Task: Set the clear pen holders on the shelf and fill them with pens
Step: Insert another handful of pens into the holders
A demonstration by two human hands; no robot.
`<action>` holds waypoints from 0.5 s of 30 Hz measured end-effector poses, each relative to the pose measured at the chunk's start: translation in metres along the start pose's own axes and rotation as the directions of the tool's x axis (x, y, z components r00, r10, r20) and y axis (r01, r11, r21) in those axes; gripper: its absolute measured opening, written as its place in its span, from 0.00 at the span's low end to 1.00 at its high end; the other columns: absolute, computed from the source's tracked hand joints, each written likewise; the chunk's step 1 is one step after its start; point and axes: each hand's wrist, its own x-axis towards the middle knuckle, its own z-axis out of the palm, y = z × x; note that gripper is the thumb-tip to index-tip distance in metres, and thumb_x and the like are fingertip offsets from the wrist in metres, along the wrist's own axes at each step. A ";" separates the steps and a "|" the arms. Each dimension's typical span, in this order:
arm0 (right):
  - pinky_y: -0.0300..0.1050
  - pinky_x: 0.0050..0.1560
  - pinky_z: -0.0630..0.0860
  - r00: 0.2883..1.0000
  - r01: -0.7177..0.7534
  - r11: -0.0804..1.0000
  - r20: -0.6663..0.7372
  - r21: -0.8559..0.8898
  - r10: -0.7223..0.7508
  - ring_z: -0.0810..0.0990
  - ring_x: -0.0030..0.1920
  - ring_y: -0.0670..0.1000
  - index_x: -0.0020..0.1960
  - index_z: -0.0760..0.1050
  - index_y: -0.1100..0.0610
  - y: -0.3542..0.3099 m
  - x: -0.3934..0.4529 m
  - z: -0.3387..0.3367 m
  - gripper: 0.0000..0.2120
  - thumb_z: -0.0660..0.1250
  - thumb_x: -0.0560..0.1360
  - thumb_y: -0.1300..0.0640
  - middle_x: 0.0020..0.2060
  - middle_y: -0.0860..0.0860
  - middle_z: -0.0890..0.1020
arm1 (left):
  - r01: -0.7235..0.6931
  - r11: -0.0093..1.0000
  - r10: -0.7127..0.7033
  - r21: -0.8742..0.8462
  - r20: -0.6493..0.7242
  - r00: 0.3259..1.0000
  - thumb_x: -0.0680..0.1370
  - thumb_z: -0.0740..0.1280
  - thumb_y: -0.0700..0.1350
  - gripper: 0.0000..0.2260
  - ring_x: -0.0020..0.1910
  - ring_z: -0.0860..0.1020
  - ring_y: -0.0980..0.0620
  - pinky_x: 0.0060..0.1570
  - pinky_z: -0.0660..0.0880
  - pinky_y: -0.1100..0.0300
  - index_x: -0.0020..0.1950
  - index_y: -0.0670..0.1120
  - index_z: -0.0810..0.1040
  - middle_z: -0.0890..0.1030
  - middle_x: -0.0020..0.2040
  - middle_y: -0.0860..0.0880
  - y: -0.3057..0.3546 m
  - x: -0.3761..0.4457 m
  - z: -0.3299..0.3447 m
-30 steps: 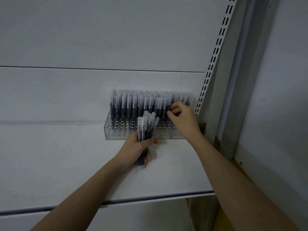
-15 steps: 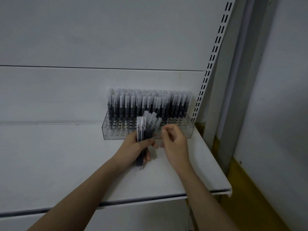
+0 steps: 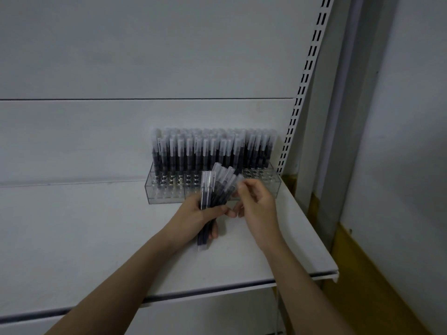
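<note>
A clear pen holder (image 3: pixel 167 193) stands at the back of the white shelf (image 3: pixel 84 233), against the wall. Several dark pens with frosted caps (image 3: pixel 212 151) stand upright in its back rows; the front rows show open holes. My left hand (image 3: pixel 193 217) grips a fanned bundle of pens (image 3: pixel 212 189) just in front of the holder. My right hand (image 3: pixel 256 206) is beside it, its fingertips pinching the cap of the rightmost pen in the bundle.
A slotted metal upright (image 3: pixel 304 83) runs up the wall right of the holder. The shelf's right end and front lip (image 3: pixel 324 273) sit near my right forearm. A grey wall with a yellow baseboard (image 3: pixel 362 274) lies further right.
My right hand came back from the holder's right end to the bundle in my left hand and now pinches one pen's cap. The left hand has hardly moved.
</note>
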 end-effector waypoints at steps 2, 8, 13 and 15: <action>0.43 0.38 0.76 0.993 0.068 0.995 -0.095 -0.075 -0.075 0.79 0.37 0.48 0.52 0.77 0.52 -0.003 0.005 -0.001 0.04 0.64 0.81 0.55 0.41 0.48 0.81 | 0.009 1.000 -0.008 0.020 -0.028 1.000 0.80 0.66 0.36 0.04 0.25 0.76 0.45 0.27 0.74 0.57 0.51 0.37 0.79 0.86 0.43 0.45 0.000 0.000 0.000; 0.31 0.47 0.71 0.923 0.325 0.815 -0.028 -0.479 -0.385 0.74 0.43 0.40 0.63 0.76 0.53 -0.059 0.069 -0.008 0.11 0.63 0.81 0.59 0.52 0.47 0.76 | 0.048 0.999 -0.048 -0.009 -0.080 0.996 0.81 0.65 0.37 0.08 0.22 0.75 0.51 0.24 0.72 0.62 0.51 0.31 0.79 0.82 0.28 0.51 0.005 -0.002 -0.001; 0.40 0.51 0.72 0.910 0.407 0.624 0.241 -0.667 -0.337 0.73 0.46 0.46 0.62 0.78 0.56 -0.079 0.100 -0.009 0.11 0.64 0.81 0.57 0.52 0.51 0.77 | 0.057 0.998 -0.060 -0.029 -0.091 0.994 0.80 0.65 0.37 0.07 0.24 0.75 0.48 0.26 0.73 0.59 0.50 0.33 0.79 0.85 0.38 0.46 0.006 -0.002 -0.003; 0.42 0.48 0.73 0.913 0.401 0.636 0.235 -0.659 -0.333 0.74 0.43 0.47 0.55 0.79 0.58 -0.082 0.103 -0.008 0.06 0.65 0.80 0.58 0.48 0.51 0.77 | 0.054 0.998 -0.058 -0.037 -0.093 0.994 0.80 0.66 0.37 0.06 0.26 0.76 0.47 0.26 0.74 0.58 0.50 0.33 0.78 0.86 0.45 0.44 0.005 -0.001 -0.004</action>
